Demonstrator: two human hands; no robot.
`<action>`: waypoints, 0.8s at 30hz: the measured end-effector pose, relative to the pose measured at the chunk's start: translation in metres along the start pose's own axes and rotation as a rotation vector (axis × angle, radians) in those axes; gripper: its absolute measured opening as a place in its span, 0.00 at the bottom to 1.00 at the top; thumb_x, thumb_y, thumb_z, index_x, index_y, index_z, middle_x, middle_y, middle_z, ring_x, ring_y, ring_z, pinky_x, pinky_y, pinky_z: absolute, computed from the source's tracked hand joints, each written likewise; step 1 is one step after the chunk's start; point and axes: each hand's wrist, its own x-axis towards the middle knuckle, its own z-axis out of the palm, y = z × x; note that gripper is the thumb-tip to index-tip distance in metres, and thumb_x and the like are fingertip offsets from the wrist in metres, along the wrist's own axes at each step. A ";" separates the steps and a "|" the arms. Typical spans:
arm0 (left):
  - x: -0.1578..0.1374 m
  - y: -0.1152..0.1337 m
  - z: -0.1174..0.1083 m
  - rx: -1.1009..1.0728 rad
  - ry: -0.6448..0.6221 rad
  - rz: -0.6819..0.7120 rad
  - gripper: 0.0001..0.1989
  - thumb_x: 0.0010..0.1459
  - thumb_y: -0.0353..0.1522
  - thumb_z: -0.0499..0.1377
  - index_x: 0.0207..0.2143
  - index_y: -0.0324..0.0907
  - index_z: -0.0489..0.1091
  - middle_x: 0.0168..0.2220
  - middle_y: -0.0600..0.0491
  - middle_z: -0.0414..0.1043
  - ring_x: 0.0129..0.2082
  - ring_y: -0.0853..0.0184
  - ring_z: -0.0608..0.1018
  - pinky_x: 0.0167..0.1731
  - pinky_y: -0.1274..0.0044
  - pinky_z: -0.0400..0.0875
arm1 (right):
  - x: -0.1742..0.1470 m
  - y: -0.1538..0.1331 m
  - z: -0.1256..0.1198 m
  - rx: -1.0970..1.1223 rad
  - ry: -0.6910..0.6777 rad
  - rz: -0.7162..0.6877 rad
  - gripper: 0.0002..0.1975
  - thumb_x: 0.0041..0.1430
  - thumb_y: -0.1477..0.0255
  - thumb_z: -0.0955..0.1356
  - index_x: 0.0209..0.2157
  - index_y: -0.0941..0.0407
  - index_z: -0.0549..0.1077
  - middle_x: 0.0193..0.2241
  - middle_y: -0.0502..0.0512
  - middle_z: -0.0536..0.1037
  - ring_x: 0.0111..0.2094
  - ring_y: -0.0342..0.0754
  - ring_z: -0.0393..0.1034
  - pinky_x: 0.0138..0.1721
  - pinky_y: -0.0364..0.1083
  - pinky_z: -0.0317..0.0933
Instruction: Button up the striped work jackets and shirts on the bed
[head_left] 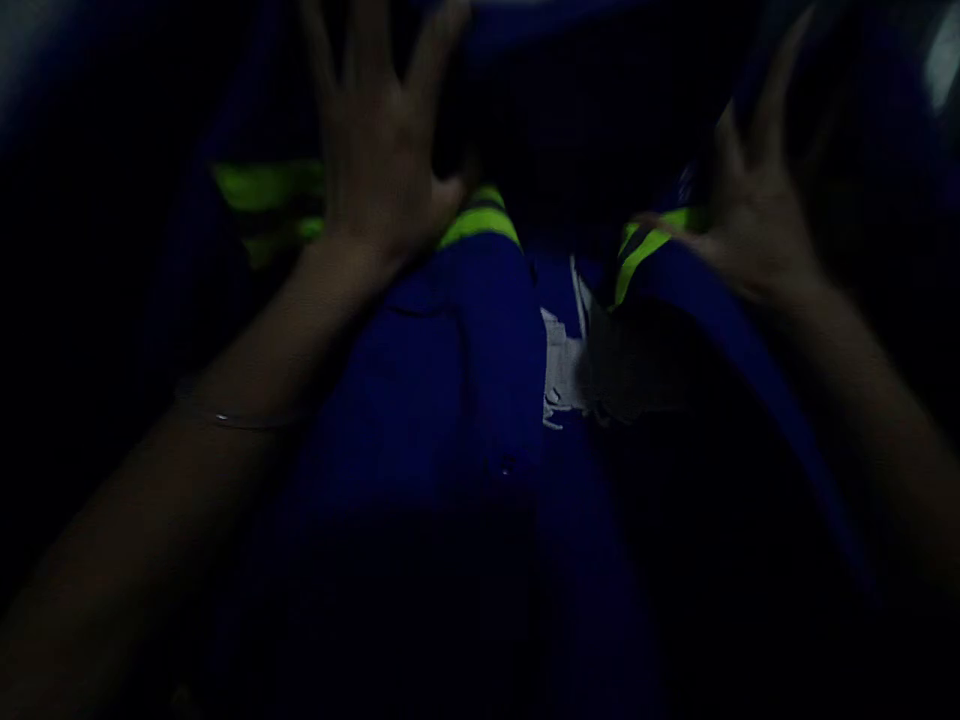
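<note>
A blue garment (427,370) with yellow-green bands (481,222) lies in the middle of the very dark view, between and below the two hands. The left hand (382,165) is spread over the cloth, with its thumb near one band. The right hand (765,220) is also spread, its thumb at another band; whether it presses there, I cannot tell. A thin bracelet (221,417) goes around the left forearm, and a pale grey patch (561,370) shows at the garment's middle
</note>
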 end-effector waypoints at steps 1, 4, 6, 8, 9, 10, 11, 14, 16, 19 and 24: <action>0.003 0.008 -0.003 0.003 0.033 -0.049 0.31 0.59 0.39 0.49 0.60 0.31 0.46 0.65 0.49 0.31 0.63 0.51 0.33 0.58 0.63 0.24 | 0.000 -0.005 0.001 -0.051 0.048 0.056 0.41 0.57 0.55 0.50 0.54 0.80 0.55 0.60 0.71 0.23 0.60 0.67 0.22 0.56 0.61 0.26; -0.023 0.016 0.033 -0.124 -0.181 -0.142 0.34 0.54 0.38 0.56 0.60 0.36 0.49 0.66 0.47 0.30 0.64 0.55 0.40 0.61 0.60 0.27 | -0.013 -0.029 0.051 -0.002 -0.121 0.198 0.47 0.54 0.52 0.60 0.61 0.75 0.42 0.60 0.74 0.24 0.61 0.68 0.30 0.57 0.66 0.30; -0.076 0.014 0.080 -0.211 -0.347 -0.209 0.35 0.54 0.38 0.55 0.61 0.38 0.47 0.66 0.46 0.31 0.64 0.56 0.42 0.62 0.61 0.32 | -0.039 -0.058 0.110 0.086 -0.236 0.295 0.48 0.53 0.51 0.62 0.62 0.71 0.42 0.61 0.71 0.25 0.62 0.66 0.30 0.59 0.64 0.29; -0.148 0.013 0.128 -0.272 -0.565 -0.279 0.35 0.55 0.39 0.54 0.62 0.38 0.45 0.65 0.44 0.34 0.64 0.55 0.45 0.61 0.61 0.38 | -0.078 -0.093 0.172 0.216 -0.432 0.366 0.48 0.52 0.50 0.63 0.62 0.70 0.42 0.62 0.71 0.29 0.63 0.63 0.30 0.60 0.62 0.29; -0.185 0.014 0.149 -0.308 -0.678 -0.311 0.36 0.54 0.40 0.54 0.62 0.38 0.45 0.65 0.43 0.35 0.63 0.54 0.47 0.61 0.61 0.41 | -0.100 -0.110 0.199 0.276 -0.535 0.407 0.47 0.53 0.50 0.62 0.62 0.69 0.44 0.62 0.71 0.33 0.63 0.62 0.31 0.61 0.61 0.30; -0.220 0.016 0.166 -0.343 -0.780 -0.345 0.37 0.54 0.41 0.54 0.62 0.38 0.45 0.65 0.41 0.36 0.63 0.52 0.49 0.59 0.61 0.45 | -0.120 -0.124 0.222 0.329 -0.632 0.447 0.46 0.53 0.50 0.61 0.62 0.68 0.45 0.63 0.71 0.37 0.63 0.61 0.33 0.61 0.60 0.32; -0.249 0.019 0.180 -0.371 -0.860 -0.389 0.37 0.54 0.41 0.54 0.62 0.38 0.45 0.65 0.39 0.37 0.62 0.51 0.53 0.58 0.61 0.50 | -0.139 -0.135 0.240 0.375 -0.717 0.478 0.45 0.54 0.50 0.61 0.62 0.68 0.46 0.63 0.70 0.39 0.63 0.60 0.35 0.61 0.58 0.36; -0.300 0.025 0.203 -0.387 -0.900 -0.535 0.32 0.58 0.39 0.50 0.61 0.37 0.46 0.64 0.37 0.40 0.57 0.52 0.62 0.53 0.64 0.58 | -0.173 -0.151 0.267 0.441 -0.827 0.573 0.35 0.59 0.53 0.57 0.61 0.60 0.51 0.63 0.64 0.44 0.61 0.57 0.45 0.59 0.53 0.46; -0.305 0.028 0.206 -0.368 -0.821 -0.586 0.28 0.59 0.37 0.49 0.60 0.37 0.49 0.62 0.38 0.46 0.56 0.55 0.63 0.52 0.66 0.59 | -0.172 -0.153 0.265 0.415 -0.784 0.616 0.31 0.60 0.56 0.57 0.60 0.59 0.55 0.62 0.63 0.49 0.60 0.55 0.50 0.57 0.51 0.49; -0.287 0.032 0.199 -0.400 -0.777 -0.593 0.16 0.60 0.36 0.47 0.48 0.40 0.63 0.50 0.43 0.62 0.49 0.60 0.69 0.48 0.70 0.63 | -0.143 -0.159 0.242 0.372 -0.676 0.629 0.23 0.62 0.60 0.56 0.54 0.57 0.63 0.55 0.61 0.62 0.53 0.52 0.61 0.52 0.47 0.54; -0.265 0.052 0.181 -0.656 -0.882 -0.514 0.13 0.61 0.37 0.46 0.38 0.44 0.67 0.34 0.52 0.68 0.35 0.67 0.73 0.38 0.77 0.66 | -0.085 -0.199 0.209 0.372 -0.818 0.485 0.19 0.58 0.58 0.60 0.42 0.56 0.71 0.42 0.60 0.72 0.41 0.51 0.68 0.40 0.46 0.60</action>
